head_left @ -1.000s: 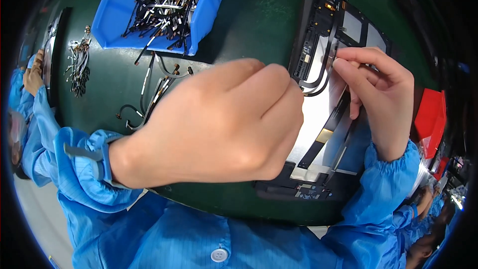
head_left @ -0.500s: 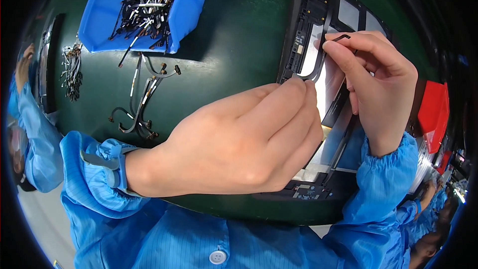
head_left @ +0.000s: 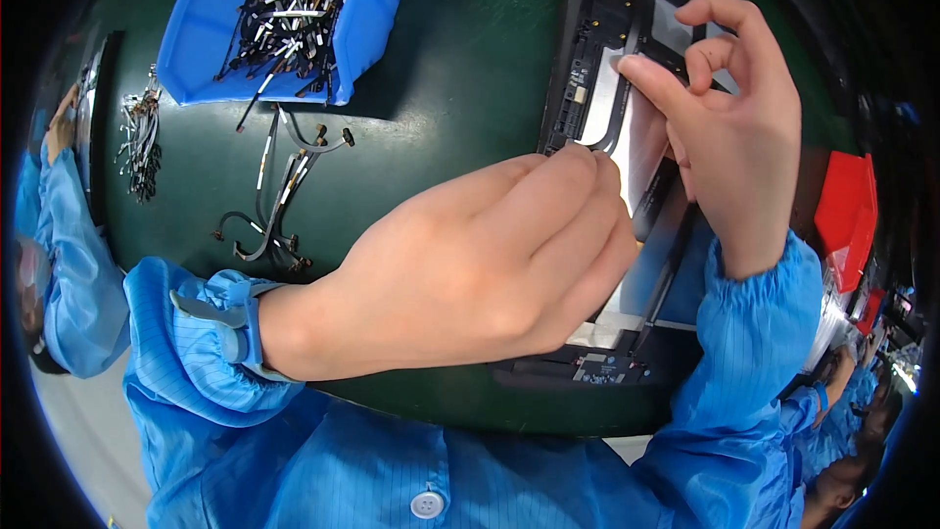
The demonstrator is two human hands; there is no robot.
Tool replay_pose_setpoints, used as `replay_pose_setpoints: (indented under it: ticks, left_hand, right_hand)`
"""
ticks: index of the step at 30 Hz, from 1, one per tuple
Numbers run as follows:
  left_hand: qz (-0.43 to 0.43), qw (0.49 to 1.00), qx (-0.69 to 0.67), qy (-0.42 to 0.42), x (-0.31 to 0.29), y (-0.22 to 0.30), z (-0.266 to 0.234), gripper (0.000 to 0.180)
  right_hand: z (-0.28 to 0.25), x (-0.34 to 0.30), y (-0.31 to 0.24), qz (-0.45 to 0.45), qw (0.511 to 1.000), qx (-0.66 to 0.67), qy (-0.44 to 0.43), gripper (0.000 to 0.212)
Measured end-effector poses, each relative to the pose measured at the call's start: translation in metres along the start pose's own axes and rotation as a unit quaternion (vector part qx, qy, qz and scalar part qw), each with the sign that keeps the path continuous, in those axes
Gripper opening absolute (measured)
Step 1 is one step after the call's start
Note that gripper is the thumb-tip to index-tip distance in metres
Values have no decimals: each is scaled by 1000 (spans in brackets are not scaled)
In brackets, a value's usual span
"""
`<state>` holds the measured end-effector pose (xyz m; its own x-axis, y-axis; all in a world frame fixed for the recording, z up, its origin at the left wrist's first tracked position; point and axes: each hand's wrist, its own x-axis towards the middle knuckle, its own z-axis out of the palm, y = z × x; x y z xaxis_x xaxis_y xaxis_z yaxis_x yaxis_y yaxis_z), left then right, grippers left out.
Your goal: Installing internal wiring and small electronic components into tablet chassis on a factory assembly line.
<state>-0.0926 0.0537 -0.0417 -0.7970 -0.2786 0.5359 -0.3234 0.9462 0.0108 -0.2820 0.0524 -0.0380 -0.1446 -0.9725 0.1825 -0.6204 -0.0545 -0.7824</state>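
Observation:
An opened flat electronic device (head_left: pixel 597 24), black-framed with silvery panels and small circuit parts, lies under both hands. A dark, thin flat cable (head_left: pixel 617 122) curves along its inner left side. My left hand (head_left: pixel 480 255) is closed over the device, fingertips pinched at the cable's lower bend; the fingers hide that end. My right hand (head_left: pixel 734 108) holds nothing. Its thumb tip rests on or just over the upper stretch of the cable, while the index finger is lifted away from the thumb and bent. The other fingers curl over the device.
A blue bin (head_left: pixel 377 29) full of small cables stands at the back left. Several loose cables (head_left: pixel 279 196) lie before it on the green table (head_left: pixel 460 88), with another bunch (head_left: pixel 142 147) farther left. A red bin (head_left: pixel 847 211) is at right. Other people work at both sides.
My right hand has let go of the cable's upper end, its index finger rising off the thumb. That end now lies down along the device. My left hand keeps its place.

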Motion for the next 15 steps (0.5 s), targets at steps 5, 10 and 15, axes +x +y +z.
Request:
replay_pose_setpoints:
  ticks: [5, 10, 15]
  left_hand:
    - [-84, 984, -131, -90, -8, 3, -22, 35]
    - [-234, 920, -276, -153, -23, 11, -45, 62]
    - [-198, 968, -115, -102, -20, 6, -32, 57]
  right_hand:
    - [-21, -18, -5, -15, 992, -85, 87, 44]
    - [-61, -107, 13, 79, 972, -221, 27, 54]
    - [-54, -78, -5, -38, 957, -283, 58, 41]
